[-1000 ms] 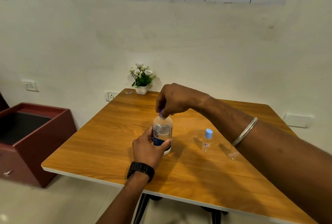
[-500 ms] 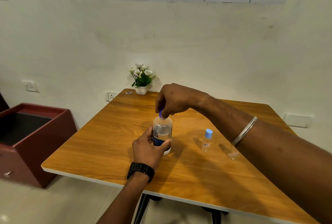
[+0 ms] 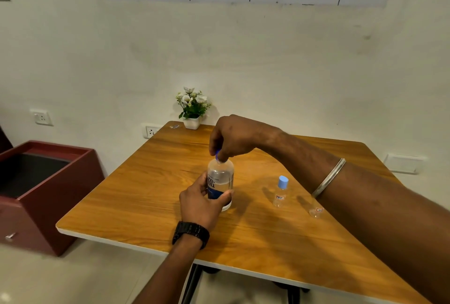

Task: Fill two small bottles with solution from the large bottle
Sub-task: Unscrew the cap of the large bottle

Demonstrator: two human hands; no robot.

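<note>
1. White wall fills the upper half of the frame, and below it a wooden surface (image 3: 151, 196) runs from the centre to the lower right, carrying all the task's things.
2. At the left edge sits a dark red box (image 3: 48, 182), and at the surface's far edge, centre frame, a small potted plant (image 3: 192, 109); neither belongs to the task.
3. Centre frame, the large bottle (image 3: 220, 182) stands upright on the surface, partly filled with clear liquid.
4. Just below it, the left hand (image 3: 199, 204) wraps its fingers round the bottle's lower body, steadying it.
5. Above it, the right hand (image 3: 233, 137) has its fingers pinched together on the blue cap (image 3: 217, 153), so the step in hand looks like opening the large bottle.
6. Right of centre, one small bottle (image 3: 281, 191) stands capped and apparently empty; the second small bottle (image 3: 316, 211) stands further right, against the forearm.
7. The next move likely calls for getting the cap free, then uncapping a small bottle before any pouring.
8. Most of the blue cap is hidden by the fingers, so how loose it is cannot be told; the second small bottle's top is covered by the forearm.
</note>
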